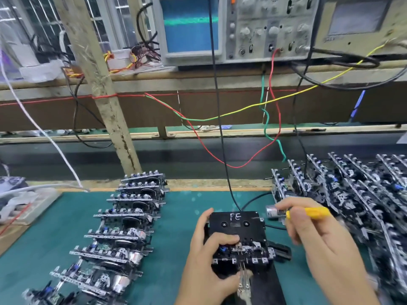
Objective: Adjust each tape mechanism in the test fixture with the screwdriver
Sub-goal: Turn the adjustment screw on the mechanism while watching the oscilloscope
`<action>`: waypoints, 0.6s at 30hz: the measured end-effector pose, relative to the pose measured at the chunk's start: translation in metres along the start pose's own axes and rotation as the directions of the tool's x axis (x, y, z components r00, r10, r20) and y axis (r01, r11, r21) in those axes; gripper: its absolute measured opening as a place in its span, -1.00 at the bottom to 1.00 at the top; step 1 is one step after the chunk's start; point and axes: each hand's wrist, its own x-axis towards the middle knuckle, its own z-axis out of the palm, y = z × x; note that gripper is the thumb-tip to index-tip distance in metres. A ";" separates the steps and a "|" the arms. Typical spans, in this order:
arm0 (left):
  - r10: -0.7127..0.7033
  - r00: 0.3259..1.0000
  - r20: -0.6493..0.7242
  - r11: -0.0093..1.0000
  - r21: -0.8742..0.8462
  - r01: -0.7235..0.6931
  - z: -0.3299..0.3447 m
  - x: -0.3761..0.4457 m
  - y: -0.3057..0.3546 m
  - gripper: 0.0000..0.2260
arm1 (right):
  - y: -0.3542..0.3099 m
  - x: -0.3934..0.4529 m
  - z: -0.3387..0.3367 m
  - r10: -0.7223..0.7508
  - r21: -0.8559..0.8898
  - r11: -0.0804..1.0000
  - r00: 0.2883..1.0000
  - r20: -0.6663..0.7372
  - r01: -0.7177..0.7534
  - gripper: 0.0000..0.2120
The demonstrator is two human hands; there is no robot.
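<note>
A tape mechanism (253, 254) sits in the black test fixture (267, 285) at the lower middle, with a black cassette marked "PE" (235, 223) on top. My left hand (204, 260) grips the mechanism from the left, one finger lying over its front edge. A clear-handled screwdriver (243, 285) points into the mechanism's front beside my left thumb; whether that hand holds it is unclear. My right hand (312, 245) hovers right of the fixture and pinches a yellow-handled screwdriver (312, 212), next to a silver motor can (271, 211).
A row of tape mechanisms (123, 227) stands on the green mat (176, 216) to the left; a dense pile of more mechanisms (352, 190) fills the right. A black cable (220, 128) and coloured wires hang from the oscilloscope (191, 27) on the shelf. A wooden post (105, 95) leans at left.
</note>
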 end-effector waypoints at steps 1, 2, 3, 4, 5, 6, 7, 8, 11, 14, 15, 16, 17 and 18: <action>0.002 1.000 0.005 1.000 -0.001 -0.002 -0.001 0.000 0.000 -0.54 | -0.002 0.002 0.001 0.007 -0.002 1.000 1.000 -0.004 -0.007 -0.69; 0.003 1.000 0.011 1.000 -0.003 -0.003 -0.001 0.001 0.000 -0.53 | -0.002 0.002 0.002 0.019 0.002 1.000 1.000 -0.004 -0.019 -0.75; 0.002 1.000 0.016 1.000 -0.006 -0.001 -0.001 0.001 0.000 -0.53 | -0.002 0.002 0.004 0.034 0.019 0.999 0.999 0.006 -0.034 -0.77; -0.004 1.000 0.022 1.000 -0.008 0.004 -0.001 0.001 0.000 -0.52 | -0.003 0.002 0.007 0.047 0.062 0.997 0.999 0.018 -0.048 -0.80; -0.012 1.000 0.026 1.000 -0.013 0.012 -0.001 0.001 0.000 -0.52 | -0.004 0.002 0.008 0.055 0.105 0.993 0.998 0.028 -0.057 -0.83; -0.014 1.000 0.027 1.000 -0.019 0.015 -0.002 0.001 0.000 -0.52 | -0.004 0.002 0.009 0.054 0.126 0.990 0.998 0.036 -0.058 -0.85; -0.009 1.000 0.026 1.000 -0.025 0.010 -0.003 0.002 0.001 -0.52 | -0.005 0.004 0.009 0.053 0.119 0.991 0.998 0.045 -0.058 -0.85; 0.000 1.000 0.025 1.000 -0.029 0.001 -0.004 0.003 0.002 -0.51 | -0.006 0.006 0.008 0.049 0.090 0.994 0.997 0.058 -0.055 -0.86; -0.014 0.999 0.041 0.999 -0.033 0.015 -0.005 0.005 0.003 -0.47 | -0.002 0.010 0.004 0.053 0.078 0.995 0.993 0.107 -0.062 -0.96; -0.002 0.999 0.042 1.000 -0.029 0.003 -0.005 0.006 0.002 -0.45 | -0.003 0.009 0.010 0.051 0.158 0.985 0.987 0.151 -0.075 -0.82; -0.002 0.999 0.042 1.000 -0.025 0.003 -0.005 0.006 0.002 -0.45 | -0.004 0.008 0.013 0.027 0.131 0.990 0.988 0.151 -0.047 -0.79; 0.001 0.999 0.043 1.000 -0.024 0.000 -0.005 0.006 0.002 -0.44 | -0.005 0.006 0.017 -0.004 0.075 0.997 0.988 0.154 -0.007 -0.79; 0.004 0.999 0.044 1.000 -0.027 -0.003 -0.005 0.005 0.002 -0.44 | -0.005 0.005 0.021 -0.033 0.003 0.999 0.986 0.163 0.033 -0.82; 0.005 0.999 0.044 1.000 -0.031 -0.004 -0.005 0.005 0.003 -0.45 | -0.005 0.004 0.023 -0.059 -0.073 0.995 0.983 0.176 0.073 -0.85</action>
